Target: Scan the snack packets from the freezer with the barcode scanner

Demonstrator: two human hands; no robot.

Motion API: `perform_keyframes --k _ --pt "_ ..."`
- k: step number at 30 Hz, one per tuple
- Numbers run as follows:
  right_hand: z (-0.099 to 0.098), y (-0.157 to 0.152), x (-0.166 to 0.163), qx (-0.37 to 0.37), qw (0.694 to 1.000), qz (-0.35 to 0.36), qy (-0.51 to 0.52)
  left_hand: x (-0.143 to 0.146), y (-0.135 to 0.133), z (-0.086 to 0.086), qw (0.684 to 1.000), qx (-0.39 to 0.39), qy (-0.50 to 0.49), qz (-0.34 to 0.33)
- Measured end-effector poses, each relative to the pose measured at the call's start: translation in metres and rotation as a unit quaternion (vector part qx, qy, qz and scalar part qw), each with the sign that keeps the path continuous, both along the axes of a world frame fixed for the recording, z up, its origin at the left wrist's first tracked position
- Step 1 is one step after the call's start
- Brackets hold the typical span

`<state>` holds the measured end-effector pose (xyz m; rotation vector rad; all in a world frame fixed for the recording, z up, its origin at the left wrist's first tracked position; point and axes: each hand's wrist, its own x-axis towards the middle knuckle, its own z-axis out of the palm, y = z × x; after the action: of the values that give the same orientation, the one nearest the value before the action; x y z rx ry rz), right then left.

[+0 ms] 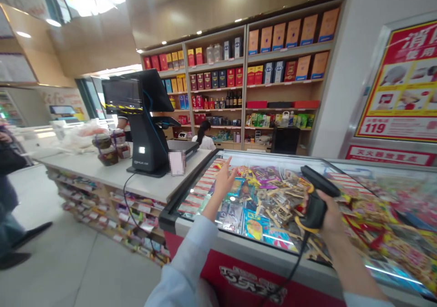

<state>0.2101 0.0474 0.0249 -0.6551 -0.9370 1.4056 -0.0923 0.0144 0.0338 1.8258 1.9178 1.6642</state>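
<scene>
My right hand (330, 216) is closed round the grip of a black barcode scanner (317, 193), whose cord hangs down over the front of a chest freezer (218, 241). The scanner's head points left over the freezer's glass lid. My left hand (223, 179) reaches out over the same lid with fingers spread and holds nothing. Under the glass lie many bright ice-cream packets (269, 202). Both sleeves are pale blue.
A black till terminal (145, 115) stands on the pale counter (112, 172) to the left, beside stacked jars (109, 147). Shelves of boxed goods (246, 74) line the back wall, with a person (204, 136) below them. Another person's legs (13, 225) stand at the far left.
</scene>
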Motion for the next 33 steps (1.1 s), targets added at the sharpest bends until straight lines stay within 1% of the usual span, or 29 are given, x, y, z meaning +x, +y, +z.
perform_keyframes --k 2,4,7,9,12,14,16,19,21,23,26,28,31,33 --pt "0.005 -0.001 -0.038 0.003 0.999 0.036 0.004 -0.022 -0.008 -0.005 1.000 0.004 -0.018 0.011" --pt "0.006 -0.004 -0.075 -0.011 0.998 0.064 -0.005 -0.044 -0.014 -0.011 0.999 0.006 -0.036 0.027" --pt "0.003 -0.008 -0.123 -0.010 0.994 0.109 -0.026 -0.077 -0.024 -0.021 0.997 0.002 -0.056 0.055" --pt "-0.004 -0.008 -0.149 -0.004 0.990 0.135 -0.047 -0.098 -0.031 -0.029 0.994 -0.007 -0.068 0.079" --pt "-0.020 -0.004 -0.178 0.000 0.983 0.165 -0.081 -0.128 -0.039 -0.046 0.991 -0.015 -0.080 0.103" --pt "-0.032 0.001 -0.193 -0.001 0.978 0.182 -0.102 -0.144 -0.036 -0.059 0.990 -0.022 -0.084 0.108" --pt "-0.042 0.007 -0.205 -0.005 0.975 0.193 -0.110 -0.155 -0.026 -0.070 0.990 -0.039 -0.083 0.106" --pt "-0.053 0.015 -0.219 -0.016 0.976 0.195 -0.092 -0.163 0.000 -0.082 0.991 -0.071 -0.073 0.084" --pt "-0.059 0.018 -0.225 -0.035 0.980 0.183 -0.074 -0.164 0.018 -0.087 0.992 -0.079 -0.068 0.066" --pt "-0.064 0.020 -0.229 -0.065 0.983 0.160 -0.067 -0.165 0.030 -0.092 0.993 -0.083 -0.055 0.056" --pt "-0.069 0.020 -0.232 -0.104 0.983 0.128 -0.075 -0.164 0.035 -0.098 0.993 -0.106 -0.016 0.051" --pt "-0.070 0.019 -0.232 -0.121 0.983 0.117 -0.077 -0.162 0.033 -0.100 0.989 -0.136 0.036 0.050" --pt "-0.069 0.017 -0.233 -0.141 0.981 0.109 -0.076 -0.154 0.032 -0.100 0.969 -0.192 0.147 0.057" --pt "-0.069 0.016 -0.234 -0.151 0.980 0.105 -0.074 -0.146 0.034 -0.099 0.951 -0.215 0.216 0.052"
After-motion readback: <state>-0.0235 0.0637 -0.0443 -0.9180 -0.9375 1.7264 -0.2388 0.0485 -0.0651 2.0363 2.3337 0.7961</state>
